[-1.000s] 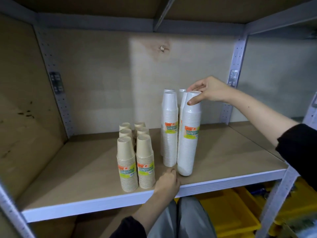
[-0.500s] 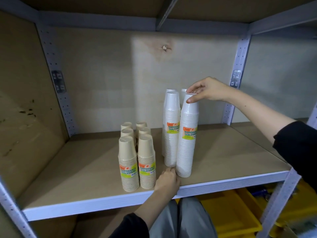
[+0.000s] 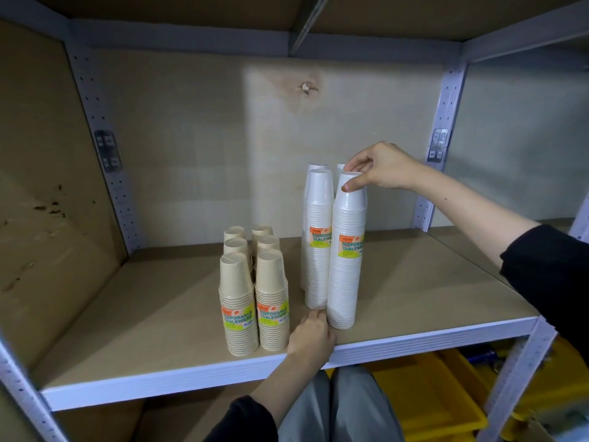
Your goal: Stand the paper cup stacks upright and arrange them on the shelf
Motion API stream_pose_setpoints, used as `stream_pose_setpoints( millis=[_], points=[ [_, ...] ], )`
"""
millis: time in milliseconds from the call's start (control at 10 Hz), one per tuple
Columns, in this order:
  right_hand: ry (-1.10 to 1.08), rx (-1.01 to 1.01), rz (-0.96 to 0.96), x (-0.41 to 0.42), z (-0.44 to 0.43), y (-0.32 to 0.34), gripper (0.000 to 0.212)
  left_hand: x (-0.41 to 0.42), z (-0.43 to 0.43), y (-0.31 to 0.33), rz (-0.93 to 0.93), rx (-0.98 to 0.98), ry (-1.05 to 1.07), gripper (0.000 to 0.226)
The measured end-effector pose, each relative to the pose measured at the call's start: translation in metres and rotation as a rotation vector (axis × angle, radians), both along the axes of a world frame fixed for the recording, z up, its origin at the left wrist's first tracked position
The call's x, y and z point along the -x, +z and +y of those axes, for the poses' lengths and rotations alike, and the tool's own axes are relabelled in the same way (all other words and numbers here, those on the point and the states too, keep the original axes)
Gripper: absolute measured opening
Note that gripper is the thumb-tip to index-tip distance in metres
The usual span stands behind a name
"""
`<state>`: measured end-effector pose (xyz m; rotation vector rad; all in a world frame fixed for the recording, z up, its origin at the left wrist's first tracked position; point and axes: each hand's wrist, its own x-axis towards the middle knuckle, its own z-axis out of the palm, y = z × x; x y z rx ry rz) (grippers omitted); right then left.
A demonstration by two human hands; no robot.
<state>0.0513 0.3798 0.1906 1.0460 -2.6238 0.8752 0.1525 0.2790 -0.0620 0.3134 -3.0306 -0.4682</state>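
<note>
Since the earlier frame we had righted the front white stack [image 3: 345, 250], right hand [image 3: 381, 169] pinching its top; left hand [image 3: 310, 338], at 6 o'clock, curled loosely at its base. All stacks stood upright; final alignment seemingly remained.

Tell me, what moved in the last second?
The front white stack leaned at first; the right hand, gripping its top, tipped it almost upright, beside the white stack on its left. The left hand stayed at its base. The brown stacks and shelf did not move.
</note>
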Motion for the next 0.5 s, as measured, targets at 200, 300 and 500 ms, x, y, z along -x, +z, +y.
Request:
stream_pose_setpoints(
  millis=[200, 300, 500],
  points=[
    [0.006, 0.022, -0.037, 0.001, 0.0011, -0.002, 0.048, -0.0007, 0.0005, 0.0012, 0.005, -0.01, 0.003, 0.035],
    [0.01, 0.02, -0.034, 0.0041, 0.0015, -0.002, 0.049, 0.0, 0.0, 0.0011, 0.004, -0.003, 0.005, 0.035],
    [-0.017, 0.123, -0.047, -0.0051, 0.007, -0.001, 0.045, -0.0016, 0.0, 0.0023, 0.004, -0.029, 0.031, 0.034]
  ],
)
